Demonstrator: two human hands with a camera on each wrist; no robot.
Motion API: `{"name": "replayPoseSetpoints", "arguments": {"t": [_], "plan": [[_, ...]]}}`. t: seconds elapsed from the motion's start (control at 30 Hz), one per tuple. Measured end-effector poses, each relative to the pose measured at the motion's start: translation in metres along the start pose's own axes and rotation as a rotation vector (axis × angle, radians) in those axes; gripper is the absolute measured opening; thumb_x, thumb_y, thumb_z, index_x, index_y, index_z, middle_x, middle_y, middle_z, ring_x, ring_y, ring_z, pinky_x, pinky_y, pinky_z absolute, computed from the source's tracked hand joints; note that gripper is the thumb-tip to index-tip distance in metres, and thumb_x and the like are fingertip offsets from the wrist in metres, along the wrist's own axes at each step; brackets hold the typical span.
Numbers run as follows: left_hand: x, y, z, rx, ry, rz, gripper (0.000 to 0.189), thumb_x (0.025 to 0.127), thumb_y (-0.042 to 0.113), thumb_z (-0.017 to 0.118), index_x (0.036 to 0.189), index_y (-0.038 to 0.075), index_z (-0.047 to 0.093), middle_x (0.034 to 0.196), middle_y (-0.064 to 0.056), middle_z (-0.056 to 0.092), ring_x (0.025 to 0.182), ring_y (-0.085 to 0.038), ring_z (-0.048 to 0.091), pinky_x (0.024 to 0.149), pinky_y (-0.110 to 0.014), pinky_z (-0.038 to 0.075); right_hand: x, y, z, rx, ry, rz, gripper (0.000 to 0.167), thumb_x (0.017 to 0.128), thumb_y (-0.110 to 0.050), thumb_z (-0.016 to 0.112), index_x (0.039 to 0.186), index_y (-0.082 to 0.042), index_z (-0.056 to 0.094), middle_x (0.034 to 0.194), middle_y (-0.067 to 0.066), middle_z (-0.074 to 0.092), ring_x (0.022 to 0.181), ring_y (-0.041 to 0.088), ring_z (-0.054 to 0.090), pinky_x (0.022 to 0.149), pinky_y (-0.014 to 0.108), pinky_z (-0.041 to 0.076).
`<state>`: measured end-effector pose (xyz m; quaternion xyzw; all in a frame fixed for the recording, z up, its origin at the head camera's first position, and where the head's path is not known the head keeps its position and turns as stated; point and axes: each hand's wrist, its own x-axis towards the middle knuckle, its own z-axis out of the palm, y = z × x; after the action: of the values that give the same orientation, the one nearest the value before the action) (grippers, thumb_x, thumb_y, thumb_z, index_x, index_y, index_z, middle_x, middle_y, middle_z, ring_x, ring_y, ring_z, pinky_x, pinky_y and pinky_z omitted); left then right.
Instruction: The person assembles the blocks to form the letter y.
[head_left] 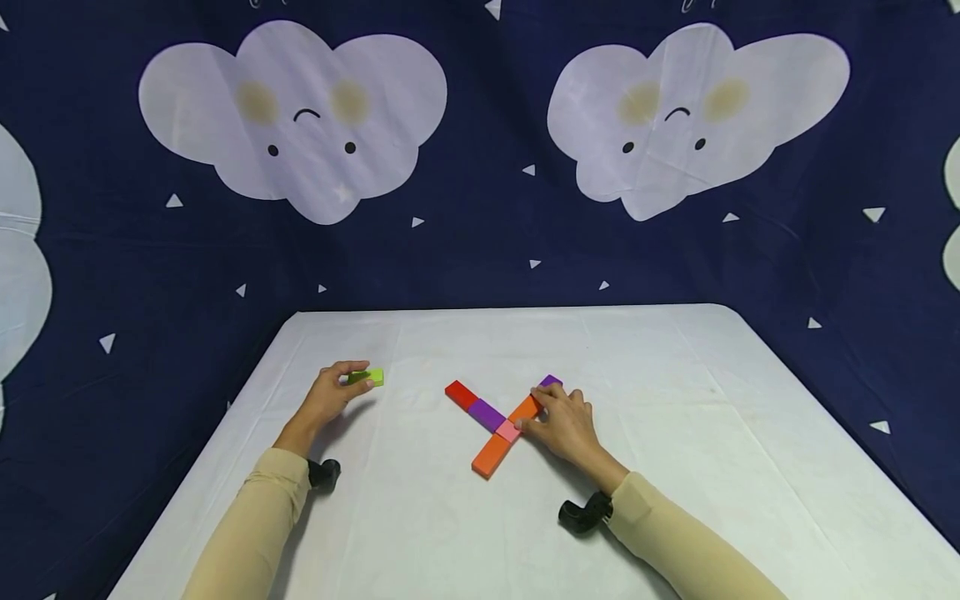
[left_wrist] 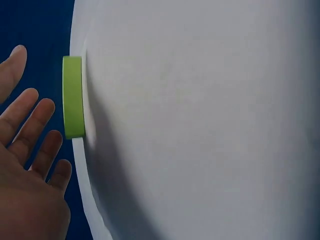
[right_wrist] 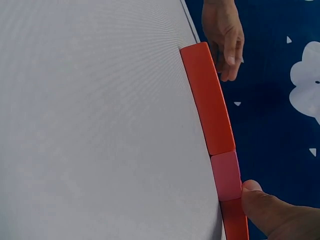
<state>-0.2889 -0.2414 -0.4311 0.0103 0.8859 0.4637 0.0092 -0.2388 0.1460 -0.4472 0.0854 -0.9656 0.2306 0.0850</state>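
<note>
On the white table, my left hand (head_left: 333, 392) hovers around a lime-green block (head_left: 377, 377); the left wrist view shows its fingers (left_wrist: 32, 125) spread and apart from that block. My right hand (head_left: 562, 421) grips an orange block (head_left: 525, 408), thumb near its seam with a pink block (head_left: 507, 431); in the right wrist view only the thumb shows. Beyond the right fingers a purple block (head_left: 552, 380) peeks out. A second orange block (head_left: 491, 457) extends toward me from the pink one. Another purple block (head_left: 487, 415) and a red block (head_left: 461, 394) run off to the far left.
The white table (head_left: 660, 350) has rounded far corners. Behind it hangs a dark blue cloth (head_left: 480, 267) printed with clouds and small triangles. Black wrist cameras sit below the hands, the left one (head_left: 324, 475) and the right one (head_left: 585, 513).
</note>
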Motion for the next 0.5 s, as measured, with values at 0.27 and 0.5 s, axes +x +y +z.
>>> {"name": "replayPoseSetpoints", "arguments": {"t": [0.27,0.5], "plan": [[0.0101,-0.0059,-0.0034,0.043,-0.019,-0.001,0.054,0.088,0.02,0.065,0.136,0.002,0.048,0.143,-0.024,0.038,0.134,-0.042,0.028,0.11,-0.055,0.023,-0.0008,0.0004,0.0006,0.008,0.007,-0.004,0.066,0.074,-0.048,0.074,0.127,-0.011,0.061,0.121,0.006,0.059,0.09,0.027,0.045,0.07,0.033,0.028],[0.0102,-0.0074,-0.0046,0.104,-0.014,-0.02,0.051,0.089,0.02,0.065,0.134,0.001,0.05,0.139,-0.025,0.043,0.13,-0.042,0.035,0.108,-0.053,0.028,-0.0004,0.0002,0.0001,0.012,0.004,-0.008,0.066,0.074,-0.048,0.074,0.127,-0.01,0.061,0.121,0.005,0.059,0.09,0.027,0.044,0.071,0.033,0.028]]}}
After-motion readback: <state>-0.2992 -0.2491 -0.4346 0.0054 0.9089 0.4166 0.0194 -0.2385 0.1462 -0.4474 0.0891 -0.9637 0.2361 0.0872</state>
